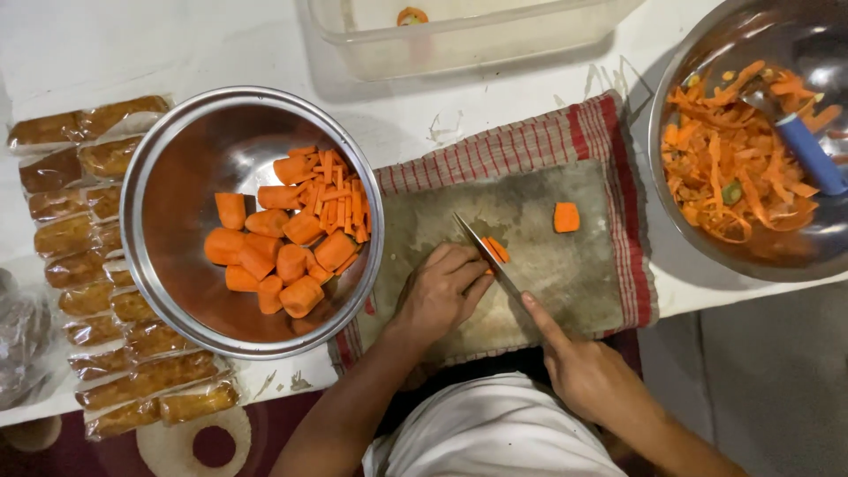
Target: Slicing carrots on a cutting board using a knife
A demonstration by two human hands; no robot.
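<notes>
My left hand (442, 290) rests on the worn cutting board (565, 274) and pins down a carrot piece (497, 250) with curled fingers. My right hand (579, 367) grips a knife (484, 250), index finger stretched along its spine, blade slicing into that carrot piece. One loose carrot chunk (566, 216) lies farther back on the board. To the left stands a steel bowl (168, 221) holding several carrot chunks and sticks (291, 234).
A red striped cloth (530, 141) lies under the board. At right a steel bowl (707, 238) holds carrot peels and a blue-handled peeler (811, 152). A clear plastic tub (459, 35) stands at the back. Wrapped brown cakes (97, 274) line the left side.
</notes>
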